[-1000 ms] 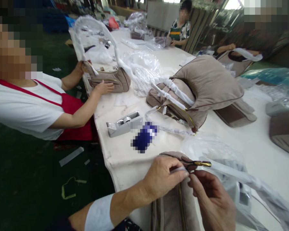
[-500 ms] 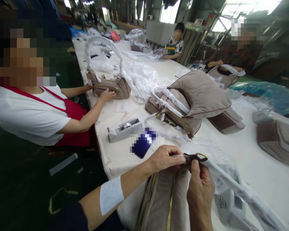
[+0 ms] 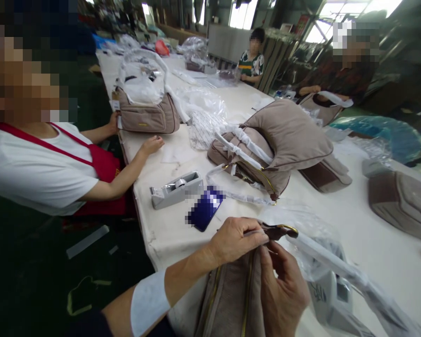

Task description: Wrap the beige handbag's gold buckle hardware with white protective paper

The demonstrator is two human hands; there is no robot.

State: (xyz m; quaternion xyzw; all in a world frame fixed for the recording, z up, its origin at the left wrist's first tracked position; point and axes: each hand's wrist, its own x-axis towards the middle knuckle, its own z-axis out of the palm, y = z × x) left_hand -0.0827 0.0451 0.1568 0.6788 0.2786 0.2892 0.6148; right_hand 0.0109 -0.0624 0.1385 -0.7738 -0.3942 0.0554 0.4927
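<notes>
Zippered taupe bag (image 3: pixel 233 297), inside hidden

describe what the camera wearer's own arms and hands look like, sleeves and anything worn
The left hand is gloveless. A plain white patch or band lies across its forearm; whether it goes all round cannot be seen. Above that is a dark sleeve. The right hand is gloveless too, with no sleeve in view.
</notes>
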